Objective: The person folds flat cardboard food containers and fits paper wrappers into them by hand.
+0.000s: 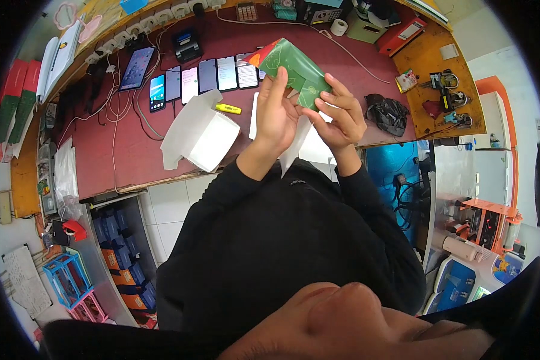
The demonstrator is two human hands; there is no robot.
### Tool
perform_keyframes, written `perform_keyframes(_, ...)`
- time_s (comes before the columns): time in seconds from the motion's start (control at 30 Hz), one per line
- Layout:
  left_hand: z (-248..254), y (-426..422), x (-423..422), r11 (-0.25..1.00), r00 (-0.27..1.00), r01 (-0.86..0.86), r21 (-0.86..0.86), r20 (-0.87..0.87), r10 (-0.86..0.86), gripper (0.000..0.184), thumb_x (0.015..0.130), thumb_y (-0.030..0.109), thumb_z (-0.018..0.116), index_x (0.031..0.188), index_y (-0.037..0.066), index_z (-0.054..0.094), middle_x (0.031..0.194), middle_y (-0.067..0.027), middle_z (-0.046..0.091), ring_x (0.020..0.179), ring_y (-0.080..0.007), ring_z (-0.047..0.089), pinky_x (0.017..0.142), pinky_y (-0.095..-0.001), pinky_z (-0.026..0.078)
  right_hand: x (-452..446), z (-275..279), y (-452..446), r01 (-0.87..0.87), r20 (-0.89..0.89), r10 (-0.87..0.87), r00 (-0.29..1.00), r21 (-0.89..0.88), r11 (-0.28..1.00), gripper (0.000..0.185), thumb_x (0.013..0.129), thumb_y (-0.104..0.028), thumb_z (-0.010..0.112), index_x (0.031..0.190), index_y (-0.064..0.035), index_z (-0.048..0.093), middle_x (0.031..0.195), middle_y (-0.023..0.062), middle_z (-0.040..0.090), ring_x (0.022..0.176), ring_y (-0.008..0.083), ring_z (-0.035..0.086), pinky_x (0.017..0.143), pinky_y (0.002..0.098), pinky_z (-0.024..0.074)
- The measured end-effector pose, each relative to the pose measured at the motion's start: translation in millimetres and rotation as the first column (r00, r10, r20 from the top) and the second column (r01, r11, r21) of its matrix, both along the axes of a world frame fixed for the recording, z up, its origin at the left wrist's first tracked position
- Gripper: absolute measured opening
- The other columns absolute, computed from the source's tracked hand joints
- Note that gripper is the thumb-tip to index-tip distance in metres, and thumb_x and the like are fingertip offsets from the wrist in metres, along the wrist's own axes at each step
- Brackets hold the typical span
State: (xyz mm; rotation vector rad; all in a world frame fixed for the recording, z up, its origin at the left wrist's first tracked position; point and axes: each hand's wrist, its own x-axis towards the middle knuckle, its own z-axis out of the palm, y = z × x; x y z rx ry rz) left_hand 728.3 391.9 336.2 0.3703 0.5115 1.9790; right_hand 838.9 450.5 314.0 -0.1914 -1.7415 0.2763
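Both my hands are raised over the front edge of the maroon desk [138, 162]. Between them is a green folded paper packet [294, 66] with a red and orange corner, tilted. My left hand [276, 117] holds its lower left side, with the thumb pointing up along it. My right hand [341, 114] grips its lower right end with bent fingers. A strip of white paper [295, 147] hangs below the packet between my hands. An open white box [213, 139] lies to the left of my hands, with a yellow highlighter [228, 108] at its top edge.
Several phones [189, 84] stand in a row behind the box, with a tablet [137, 69] to their left. Charging cables cross the desk's left side. A black plastic bag [387, 114] lies at the right, near a wooden panel [462, 90] with padlocks. A tissue roll [338, 27] is at the back.
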Motion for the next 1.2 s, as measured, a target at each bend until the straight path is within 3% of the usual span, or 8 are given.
perform_keyframes(0.1, -2, -2, -3, 0.974, 0.972, 0.216, -0.066, 0.113, -0.208, 0.031, 0.100, 0.032, 0.045, 0.112, 0.005, 0.051, 0.101, -0.0086, 0.063, 0.091, -0.0173, 0.064, 0.076, -0.0307, 0.053, -5, 2, 0, 0.036, -0.009, -0.036, 0.999, 0.031, 0.999, 0.028, 0.064, -0.008, 0.085, 0.083, 0.0004, 0.066, 0.087, 0.0118, 0.062, 0.103, 0.0399, 0.062, 0.083, 0.0443, 0.0557)
perform_keyframes(0.2, -11, -3, 0, 0.968, 0.972, 0.236, -0.085, 0.019, -0.236, 0.031, 0.100, 0.032, 0.044, 0.108, 0.004, 0.054, 0.100, -0.0096, 0.063, 0.093, -0.0167, 0.063, 0.076, -0.0295, 0.053, -6, 6, 1, 0.090, -0.040, -0.088, 0.995, 0.038, 0.995, 0.032, 0.061, -0.008, 0.086, 0.086, -0.0019, 0.067, 0.089, 0.0100, 0.063, 0.102, 0.0363, 0.063, 0.080, 0.0412, 0.0563)
perform_keyframes(0.4, -7, -2, 4, 0.989, 0.969, -0.146, 0.020, -0.196, 0.147, 0.024, 0.098, 0.021, 0.051, 0.088, 0.001, 0.061, 0.081, -0.0036, 0.064, 0.067, -0.0088, 0.060, 0.064, -0.0240, 0.050, -3, 9, 0, 0.033, 0.013, -0.034, 0.999, 0.030, 0.999, 0.026, 0.067, -0.009, 0.083, 0.083, 0.0010, 0.066, 0.088, 0.0135, 0.064, 0.097, 0.0362, 0.064, 0.078, 0.0399, 0.0567)
perform_keyframes(0.47, -23, -2, -4, 0.984, 0.778, -0.166, 0.067, -0.605, 0.172, 0.019, 0.096, 0.016, 0.053, 0.088, 0.001, 0.061, 0.083, -0.0032, 0.064, 0.072, -0.0059, 0.059, 0.065, -0.0223, 0.048, -1, 6, 1, 0.011, 0.015, -0.011, 1.000, 0.021, 1.000, 0.028, 0.064, -0.007, 0.084, 0.085, 0.0002, 0.067, 0.088, 0.0126, 0.064, 0.097, 0.0345, 0.064, 0.080, 0.0380, 0.0563)
perform_keyframes(0.5, -20, 0, -4, 0.972, 0.750, -0.207, 0.109, -0.620, 0.229, 0.014, 0.094, 0.011, 0.054, 0.089, 0.000, 0.062, 0.084, -0.0028, 0.064, 0.075, -0.0048, 0.057, 0.065, -0.0213, 0.046, -1, 5, 1, 0.020, 0.000, -0.020, 1.000, 0.015, 1.000, 0.027, 0.064, -0.007, 0.084, 0.084, 0.0003, 0.067, 0.087, 0.0129, 0.064, 0.096, 0.0341, 0.065, 0.079, 0.0380, 0.0564)
perform_keyframes(0.83, -16, -2, -8, 0.979, 0.809, -0.156, 0.129, -0.552, 0.201, 0.010, 0.092, 0.010, 0.057, 0.094, 0.000, 0.061, 0.081, -0.0016, 0.063, 0.072, -0.0054, 0.057, 0.062, -0.0221, 0.047, 4, 17, 0, 0.041, 0.061, -0.046, 0.997, 0.075, 0.996, 0.029, 0.061, -0.009, 0.085, 0.081, -0.0008, 0.066, 0.084, 0.0101, 0.064, 0.090, 0.0322, 0.066, 0.071, 0.0352, 0.0555)
perform_keyframes(1.07, -17, -2, -8, 1.000, 0.903, 0.004, 0.028, -0.429, 0.009, 0.025, 0.094, 0.019, 0.055, 0.073, 0.006, 0.056, 0.065, 0.0014, 0.054, 0.057, -0.0036, 0.047, 0.052, -0.0201, 0.036, 4, 21, 0, 0.130, 0.121, -0.145, 0.982, 0.122, 0.984, 0.029, 0.059, -0.012, 0.086, 0.081, -0.0053, 0.068, 0.089, 0.0078, 0.064, 0.094, 0.0314, 0.064, 0.069, 0.0354, 0.0535)
perform_keyframes(1.2, -26, 0, -15, 0.992, 0.953, 0.078, 0.096, -0.300, -0.046, 0.031, 0.094, 0.020, 0.054, 0.066, 0.007, 0.052, 0.066, 0.0000, 0.055, 0.059, -0.0042, 0.048, 0.053, -0.0206, 0.037, 2, 21, 5, 0.001, 0.139, -0.002, 0.990, 0.005, 1.000, 0.030, 0.060, -0.016, 0.087, 0.081, -0.0065, 0.068, 0.100, 0.0107, 0.061, 0.105, 0.0349, 0.061, 0.078, 0.0379, 0.0552)
